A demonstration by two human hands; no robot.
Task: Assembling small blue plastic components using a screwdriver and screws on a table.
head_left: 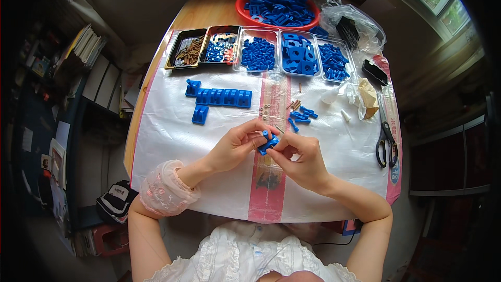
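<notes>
A small blue plastic part (263, 149) with an upright peg is held up over the middle of the table. The thumb and fingers of my left hand (237, 145) close on its left side. From the right, my right hand (301, 161) pinches at the same part; whether a small pin sits between those fingertips is hidden. Just beyond my hands lie several loose blue pegs (301, 117), short brass-coloured pins (295, 105) and small nuts (264, 108). Farther left, a row of blue blocks (224, 97) stands with single blocks (200, 115) beside it.
Trays of brass screws (190, 51), small blue pieces (258, 55) and square blue blocks (300, 57) line the back. Behind them stands a red basin (239, 8) heaped with blue parts. Black scissors (385, 143), crumpled paper (368, 98) and a plastic bag (368, 21) lie right.
</notes>
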